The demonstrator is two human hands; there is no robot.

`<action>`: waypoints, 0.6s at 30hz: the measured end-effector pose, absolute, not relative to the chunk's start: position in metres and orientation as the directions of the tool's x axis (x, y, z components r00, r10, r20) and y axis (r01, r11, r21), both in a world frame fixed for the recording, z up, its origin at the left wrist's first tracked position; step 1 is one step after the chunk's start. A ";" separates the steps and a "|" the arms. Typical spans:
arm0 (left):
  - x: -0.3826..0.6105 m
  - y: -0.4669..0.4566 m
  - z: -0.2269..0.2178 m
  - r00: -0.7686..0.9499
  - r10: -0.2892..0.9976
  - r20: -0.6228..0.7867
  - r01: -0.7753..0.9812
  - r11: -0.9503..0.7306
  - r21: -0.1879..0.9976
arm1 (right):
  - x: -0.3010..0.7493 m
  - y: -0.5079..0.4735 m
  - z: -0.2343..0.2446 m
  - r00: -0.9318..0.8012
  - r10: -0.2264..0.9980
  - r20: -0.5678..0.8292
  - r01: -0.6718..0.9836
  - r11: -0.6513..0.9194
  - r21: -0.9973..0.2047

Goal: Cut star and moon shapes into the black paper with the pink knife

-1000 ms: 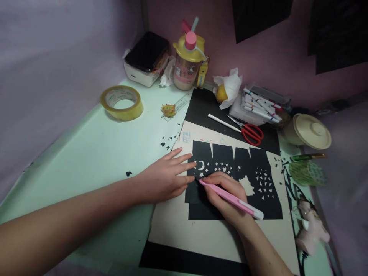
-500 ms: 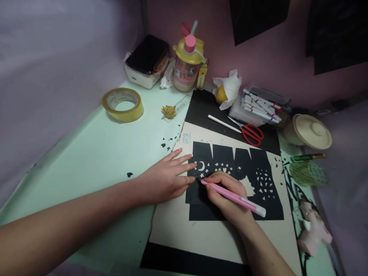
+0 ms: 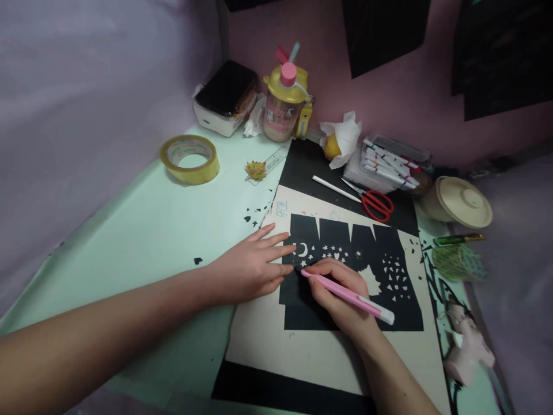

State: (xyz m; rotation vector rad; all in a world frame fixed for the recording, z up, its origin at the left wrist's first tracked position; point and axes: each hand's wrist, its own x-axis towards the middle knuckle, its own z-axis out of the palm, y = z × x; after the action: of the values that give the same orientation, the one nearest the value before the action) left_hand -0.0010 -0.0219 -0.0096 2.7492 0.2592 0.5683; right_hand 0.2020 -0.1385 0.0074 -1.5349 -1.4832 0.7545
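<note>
My left hand lies flat with fingers stretched out, pressing the left edge of a black paper sheet cut with a moon, stars, hearts and small triangles. My right hand is closed around a pink craft knife, its tip on the black paper just below the moon cut-out. The black paper rests on a cream board, which lies on a larger black sheet.
Red scissors and a white stick lie beyond the board. A tape roll, a yellow bottle, a marker box, a lidded bowl and black paper scraps sit on the pale green table.
The view has drifted slightly, so the table items sit a little lower in frame. Both hands stay in place, the knife tip staying near the moon cut-out.
</note>
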 end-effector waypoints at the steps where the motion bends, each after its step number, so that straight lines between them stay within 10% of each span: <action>1: -0.001 -0.022 -0.010 0.903 0.238 0.359 0.109 -0.932 0.345 | 0.202 -0.138 0.007 0.111 0.985 0.134 0.472 0.066 -0.879; 18: -0.001 -0.021 -0.011 0.909 0.229 0.348 0.112 -0.938 0.327 | 0.203 -0.141 0.003 0.083 0.987 0.136 0.464 0.082 -0.882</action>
State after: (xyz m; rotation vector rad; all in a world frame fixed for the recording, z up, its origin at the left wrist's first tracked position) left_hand -0.0015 -0.0214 -0.0105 2.7706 0.2534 0.5566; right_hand 0.2030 -0.1408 0.0035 -1.5087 -1.5078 0.7749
